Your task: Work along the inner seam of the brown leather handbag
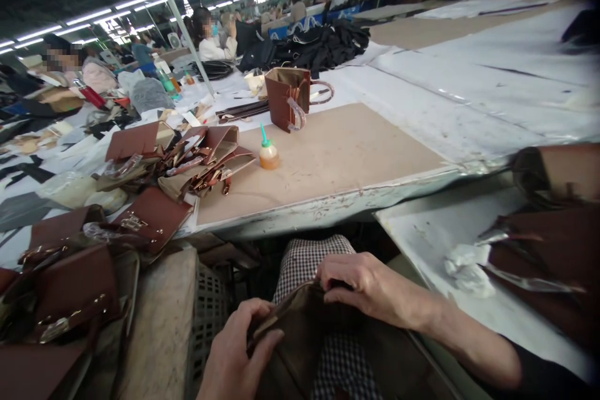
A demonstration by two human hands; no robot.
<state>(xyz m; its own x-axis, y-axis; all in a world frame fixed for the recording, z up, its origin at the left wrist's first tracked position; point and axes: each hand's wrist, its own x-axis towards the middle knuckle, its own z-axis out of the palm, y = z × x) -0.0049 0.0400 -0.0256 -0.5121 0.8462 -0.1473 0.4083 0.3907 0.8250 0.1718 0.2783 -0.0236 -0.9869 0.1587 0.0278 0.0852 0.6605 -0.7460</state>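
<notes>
Both of my hands hold a dark brown bag [300,331] in my lap, over checked trousers [309,259]. My left hand [237,353] grips the bag's near left edge with the thumb on top. On the far rim, my right hand [368,287] curls its fingers over the opening. Part of the bag is hidden under my hands.
A brown board [337,150] on the white table [469,94] carries a small glue bottle [269,153] and an upright brown bag [287,98]. Piles of brown bag parts [187,156] lie at left; more bags [553,231] at right. Other people work at the far tables.
</notes>
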